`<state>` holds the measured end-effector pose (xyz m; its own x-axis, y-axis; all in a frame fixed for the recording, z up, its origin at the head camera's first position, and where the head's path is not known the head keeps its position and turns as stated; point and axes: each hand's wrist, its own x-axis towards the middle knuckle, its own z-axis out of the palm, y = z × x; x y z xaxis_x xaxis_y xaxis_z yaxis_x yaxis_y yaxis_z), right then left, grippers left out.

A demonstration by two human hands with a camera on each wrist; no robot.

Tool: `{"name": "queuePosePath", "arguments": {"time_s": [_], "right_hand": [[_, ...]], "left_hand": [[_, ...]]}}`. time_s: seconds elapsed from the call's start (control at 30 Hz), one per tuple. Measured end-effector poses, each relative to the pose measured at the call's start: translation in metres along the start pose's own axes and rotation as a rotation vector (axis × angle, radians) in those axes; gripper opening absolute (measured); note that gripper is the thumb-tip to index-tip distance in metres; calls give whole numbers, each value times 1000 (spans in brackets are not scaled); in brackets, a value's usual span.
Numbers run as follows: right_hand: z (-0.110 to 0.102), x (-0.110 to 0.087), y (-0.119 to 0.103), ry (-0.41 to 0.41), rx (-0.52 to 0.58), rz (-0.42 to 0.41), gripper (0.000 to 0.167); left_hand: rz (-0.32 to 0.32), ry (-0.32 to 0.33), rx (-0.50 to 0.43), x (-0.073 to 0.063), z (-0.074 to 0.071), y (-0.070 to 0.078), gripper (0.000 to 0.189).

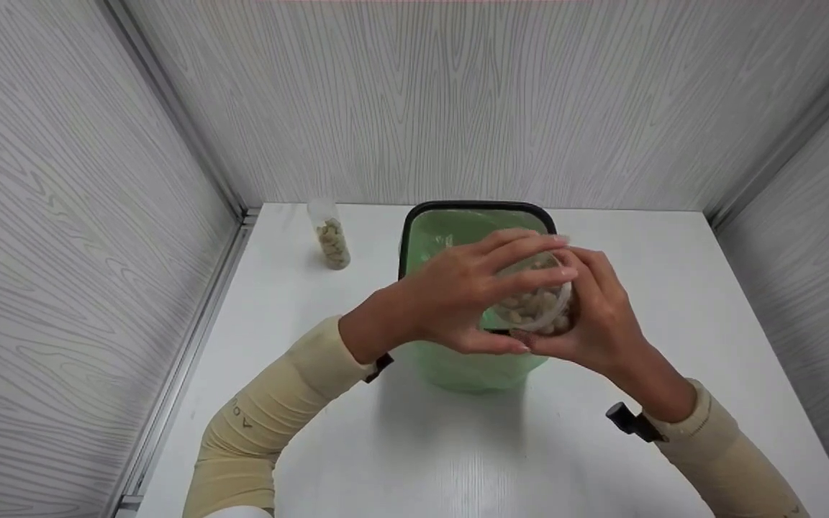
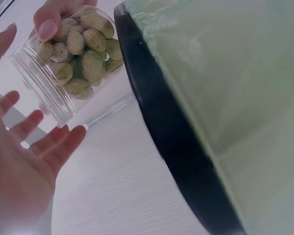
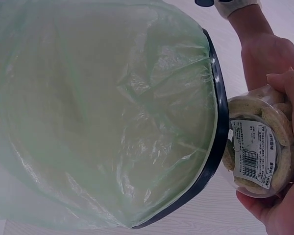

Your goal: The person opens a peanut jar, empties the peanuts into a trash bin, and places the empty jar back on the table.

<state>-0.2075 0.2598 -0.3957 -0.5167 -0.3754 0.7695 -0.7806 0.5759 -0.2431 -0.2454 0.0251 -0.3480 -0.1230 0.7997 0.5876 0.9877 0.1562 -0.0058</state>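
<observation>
Right wrist: jar (image 3: 258, 149) between fingers (image 3: 290, 87)

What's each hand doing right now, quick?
Left hand: open, fingers spread at the clear jar; firm contact can't be told.
Right hand: closed around the clear jar, holding it.

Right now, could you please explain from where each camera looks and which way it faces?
Head: worn on the head, facing forward and down at the jar and bin; left hand, right hand and sleeves show.
Left wrist: worn there, facing the jar's side and black rim; left hand and part of the right show.
Right wrist: worn there, facing the jar's labelled base and green liner; parts of both hands show.
Both wrist views share the jar and rim.
</observation>
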Motion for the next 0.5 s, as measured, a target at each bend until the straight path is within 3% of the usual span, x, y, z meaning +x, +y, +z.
{"name": "queuePosePath", "arguments": {"time_s": [0.17, 0.5], "right_hand": [[0, 1, 2, -2, -13, -19, 74], [1, -2, 2, -3, -19, 1, 79]], "left_hand": [[61, -12, -15, 1, 2, 0, 61], [-24, -41, -3, 1, 4, 2, 65]]}}
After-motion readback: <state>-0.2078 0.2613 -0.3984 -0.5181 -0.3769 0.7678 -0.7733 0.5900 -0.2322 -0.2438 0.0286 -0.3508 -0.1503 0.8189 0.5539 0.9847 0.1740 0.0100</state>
